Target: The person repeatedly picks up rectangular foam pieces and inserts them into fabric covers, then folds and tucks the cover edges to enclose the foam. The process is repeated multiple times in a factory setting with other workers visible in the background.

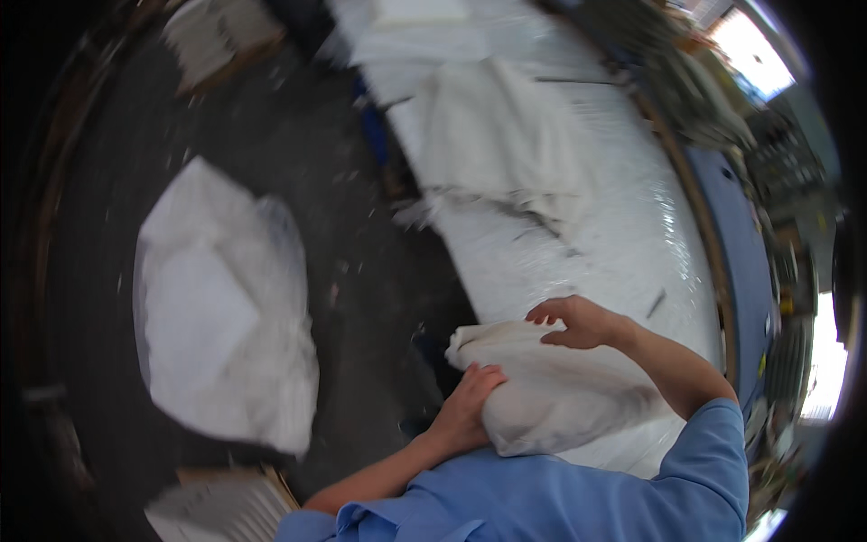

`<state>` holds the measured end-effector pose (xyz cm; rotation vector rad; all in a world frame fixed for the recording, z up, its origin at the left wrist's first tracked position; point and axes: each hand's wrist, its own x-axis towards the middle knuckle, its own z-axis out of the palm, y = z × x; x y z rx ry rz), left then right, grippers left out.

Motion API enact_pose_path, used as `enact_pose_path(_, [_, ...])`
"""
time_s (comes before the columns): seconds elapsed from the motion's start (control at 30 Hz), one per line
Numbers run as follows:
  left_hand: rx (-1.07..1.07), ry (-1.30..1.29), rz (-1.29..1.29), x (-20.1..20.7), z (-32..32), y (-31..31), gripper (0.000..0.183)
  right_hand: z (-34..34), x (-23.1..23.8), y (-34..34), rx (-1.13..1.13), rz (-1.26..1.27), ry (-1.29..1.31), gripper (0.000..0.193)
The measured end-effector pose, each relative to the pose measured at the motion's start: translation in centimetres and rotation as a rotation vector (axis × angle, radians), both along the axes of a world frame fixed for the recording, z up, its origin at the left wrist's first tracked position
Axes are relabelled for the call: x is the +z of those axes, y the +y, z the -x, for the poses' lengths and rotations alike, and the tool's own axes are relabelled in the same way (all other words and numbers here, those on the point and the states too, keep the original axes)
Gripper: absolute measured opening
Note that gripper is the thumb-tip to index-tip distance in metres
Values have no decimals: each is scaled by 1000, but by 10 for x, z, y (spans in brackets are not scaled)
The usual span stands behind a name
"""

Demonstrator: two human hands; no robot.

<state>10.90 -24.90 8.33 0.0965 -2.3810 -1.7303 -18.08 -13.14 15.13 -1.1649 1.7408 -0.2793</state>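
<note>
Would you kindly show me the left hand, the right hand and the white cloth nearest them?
Left hand [467, 404]: head view, back of the hand.
Right hand [583, 322]: head view, back of the hand.
White cloth [567, 390]: head view, middle of its visible surface.

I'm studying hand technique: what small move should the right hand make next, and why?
I'd perhaps close the right hand on the near cloth: that hand looks open by the cloth's far edge, with nothing visibly pinched, while the left hand lies against the cloth's left side.
</note>
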Motion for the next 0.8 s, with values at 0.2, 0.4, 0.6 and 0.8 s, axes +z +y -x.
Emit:
enact_pose_path(0.2, [235,-81,-67,-8,2,2,80,-16,-123,-87,485,-17,169,57])
enact_pose_path(0.4, [505,-225,-237,-55,-7,16,84,-35,-207,-117,420,34,20,34])
enact_pose_path(0.6, [815,-470,-642,-142,-2,62,63,-71,-237,-122,27,-181,-50,27])
enact_pose_path(0.8, [944,-569,-859,-174,26,74,34,-86,-269,-119,49,-232,70,33])
